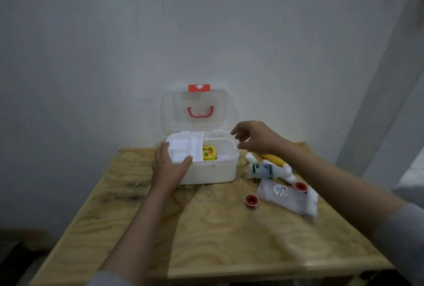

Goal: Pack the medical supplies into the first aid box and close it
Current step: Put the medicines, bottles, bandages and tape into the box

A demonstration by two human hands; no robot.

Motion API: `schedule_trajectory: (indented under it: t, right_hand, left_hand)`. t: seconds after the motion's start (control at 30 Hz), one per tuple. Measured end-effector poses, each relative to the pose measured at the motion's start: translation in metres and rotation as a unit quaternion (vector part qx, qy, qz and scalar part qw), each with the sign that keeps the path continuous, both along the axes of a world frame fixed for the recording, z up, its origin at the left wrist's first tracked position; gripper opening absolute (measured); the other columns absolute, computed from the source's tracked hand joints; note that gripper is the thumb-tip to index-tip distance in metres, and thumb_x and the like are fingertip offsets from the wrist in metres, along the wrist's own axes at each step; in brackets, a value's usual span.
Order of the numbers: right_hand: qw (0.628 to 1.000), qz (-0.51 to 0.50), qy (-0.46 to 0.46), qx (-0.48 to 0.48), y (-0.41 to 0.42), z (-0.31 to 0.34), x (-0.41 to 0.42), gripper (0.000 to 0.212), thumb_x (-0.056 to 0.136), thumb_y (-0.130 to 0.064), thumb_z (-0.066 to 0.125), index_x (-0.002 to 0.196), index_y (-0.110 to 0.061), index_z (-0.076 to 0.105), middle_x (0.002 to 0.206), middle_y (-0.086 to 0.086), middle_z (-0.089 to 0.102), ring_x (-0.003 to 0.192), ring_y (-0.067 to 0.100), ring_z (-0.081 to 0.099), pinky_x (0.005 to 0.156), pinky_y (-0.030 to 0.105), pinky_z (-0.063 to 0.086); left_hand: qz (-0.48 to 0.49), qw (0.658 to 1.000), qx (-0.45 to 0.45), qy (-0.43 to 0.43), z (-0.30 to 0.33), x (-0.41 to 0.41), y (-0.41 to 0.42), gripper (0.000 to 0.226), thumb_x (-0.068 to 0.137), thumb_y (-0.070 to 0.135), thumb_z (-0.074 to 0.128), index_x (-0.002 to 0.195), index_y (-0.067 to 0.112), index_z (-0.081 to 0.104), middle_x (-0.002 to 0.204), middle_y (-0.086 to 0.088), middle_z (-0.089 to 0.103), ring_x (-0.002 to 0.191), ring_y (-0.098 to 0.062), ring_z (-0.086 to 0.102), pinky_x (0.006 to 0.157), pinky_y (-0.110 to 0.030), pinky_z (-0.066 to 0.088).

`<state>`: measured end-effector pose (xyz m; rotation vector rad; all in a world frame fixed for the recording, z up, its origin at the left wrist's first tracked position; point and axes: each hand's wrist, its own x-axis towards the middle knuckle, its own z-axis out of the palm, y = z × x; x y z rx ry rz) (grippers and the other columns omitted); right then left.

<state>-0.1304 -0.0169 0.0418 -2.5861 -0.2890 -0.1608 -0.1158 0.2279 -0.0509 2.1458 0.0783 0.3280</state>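
- A white first aid box (213, 171) sits toward the back of a wooden bench (206, 228), close to a pale wall (91, 45).
- Its clear lid (197, 111) stands upright and open, with a red handle (200, 112) and a red latch (199, 87) bearing a white cross.
- Inside, a white divided tray (183, 148) fills the left part; a small yellow carton (209, 153) stands in the right compartment.
- The left hand (168, 166) rests on the box's front left corner, fingers spread, thumb lying along the tray's front edge.
- The right hand (254, 136) hovers above the box's right rim, fingers loosely curled and partly open, with nothing in it.
- Just right of the box lie a white bottle with a green label (263, 171), a yellow tube (274, 159) and other white containers, bunched together.
- Nearer the viewer lie a clear plastic pouch (289, 198), one red tape roll (251, 201) beside it and another red tape roll (300, 186) at its far edge.
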Motion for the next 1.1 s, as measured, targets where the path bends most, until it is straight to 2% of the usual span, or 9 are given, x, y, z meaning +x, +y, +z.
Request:
schedule_trajectory:
  t: [0.2, 0.33, 0.4, 0.47, 0.57, 0.63, 0.9, 1.0, 1.1]
  right_hand:
    - [0.995, -0.065, 0.008, -0.074, -0.064, -0.012, -0.082, 0.025, 0.074, -0.016, 0.075, 0.098, -0.016, 0.067, 0.092, 0.000, 0.067, 0.079, 0.014, 0.065, 0.070, 0.024, 0.053]
    - [0.990, -0.121, 0.020, -0.076, -0.096, -0.043, -0.122, 0.017, 0.072, -0.020, 0.076, 0.088, -0.018, 0.069, 0.088, -0.004, 0.068, 0.066, 0.001, 0.058, 0.057, 0.010, 0.041]
    - [0.988, -0.132, 0.028, -0.078, -0.101, -0.060, -0.135, 0.019, 0.074, -0.023, 0.075, 0.091, -0.019, 0.070, 0.086, -0.009, 0.065, 0.065, -0.005, 0.053, 0.054, 0.007, 0.039]
    - [0.986, -0.141, 0.029, -0.081, -0.100, -0.076, -0.143, 0.028, 0.073, -0.029, 0.074, 0.100, -0.021, 0.068, 0.087, -0.010, 0.057, 0.073, 0.000, 0.054, 0.061, 0.010, 0.040]
    - [0.981, -0.161, 0.023, -0.101, -0.096, -0.097, -0.144, 0.054, 0.069, -0.044, 0.073, 0.118, -0.025, 0.059, 0.097, 0.000, 0.057, 0.092, 0.019, 0.054, 0.077, 0.035, 0.049]
    - [0.979, -0.174, 0.024, -0.108, -0.093, -0.106, -0.140, 0.069, 0.067, -0.052, 0.071, 0.127, -0.024, 0.052, 0.103, 0.001, 0.056, 0.100, 0.021, 0.051, 0.080, 0.039, 0.050]
    - [0.975, -0.198, 0.059, -0.083, -0.091, -0.108, -0.126, 0.075, 0.056, -0.055, 0.073, 0.120, -0.020, 0.056, 0.096, -0.004, 0.044, 0.097, 0.018, 0.046, 0.081, 0.033, 0.047]
    - [0.974, -0.201, 0.094, -0.042, -0.091, -0.104, -0.122, 0.073, 0.049, -0.054, 0.076, 0.111, -0.020, 0.059, 0.104, -0.003, 0.053, 0.102, 0.018, 0.048, 0.078, 0.029, 0.043]
    - [0.977, -0.196, 0.089, -0.001, -0.090, -0.101, -0.123, 0.071, 0.053, -0.046, 0.082, 0.113, -0.016, 0.059, 0.114, -0.003, 0.059, 0.102, 0.015, 0.051, 0.078, 0.025, 0.041]
  left_hand:
    - [-0.004, 1.000, 0.006, -0.002, 0.002, 0.000, 0.000, 0.084, 0.079, 0.045, 0.067, 0.147, 0.017, 0.026, 0.155, -0.006, 0.026, 0.140, -0.031, 0.028, 0.113, -0.046, 0.029]
    - [-0.003, 1.000, 0.009, 0.001, 0.003, -0.002, 0.000, 0.083, 0.080, 0.042, 0.067, 0.146, 0.013, 0.027, 0.155, -0.008, 0.026, 0.141, -0.030, 0.028, 0.114, -0.043, 0.025]
    - [-0.005, 1.000, 0.014, 0.002, 0.003, -0.002, 0.000, 0.083, 0.080, 0.043, 0.067, 0.147, 0.013, 0.026, 0.155, -0.008, 0.026, 0.142, -0.030, 0.027, 0.115, -0.042, 0.024]
    - [-0.007, 1.000, 0.021, 0.002, 0.003, -0.002, 0.000, 0.083, 0.080, 0.044, 0.066, 0.146, 0.013, 0.027, 0.155, -0.008, 0.026, 0.142, -0.030, 0.027, 0.115, -0.043, 0.024]
    - [-0.009, 1.000, 0.027, 0.005, 0.003, -0.001, 0.000, 0.082, 0.081, 0.044, 0.065, 0.147, 0.013, 0.026, 0.156, -0.008, 0.025, 0.142, -0.031, 0.026, 0.116, -0.044, 0.022]
    - [-0.009, 1.000, 0.030, 0.003, 0.002, 0.000, 0.001, 0.082, 0.081, 0.045, 0.065, 0.147, 0.013, 0.026, 0.156, -0.008, 0.025, 0.142, -0.031, 0.025, 0.116, -0.045, 0.023]
    - [-0.006, 1.000, 0.027, -0.004, -0.001, 0.002, 0.001, 0.082, 0.080, 0.045, 0.066, 0.146, 0.015, 0.027, 0.155, -0.007, 0.026, 0.141, -0.030, 0.027, 0.115, -0.047, 0.026]
    - [-0.004, 1.000, 0.028, -0.007, -0.002, 0.002, 0.001, 0.082, 0.080, 0.044, 0.066, 0.146, 0.015, 0.027, 0.155, -0.007, 0.027, 0.141, -0.030, 0.027, 0.115, -0.046, 0.026]
    - [-0.005, 1.000, 0.030, -0.007, -0.002, 0.002, 0.001, 0.081, 0.080, 0.044, 0.066, 0.145, 0.014, 0.028, 0.155, -0.007, 0.027, 0.141, -0.031, 0.027, 0.115, -0.047, 0.026]
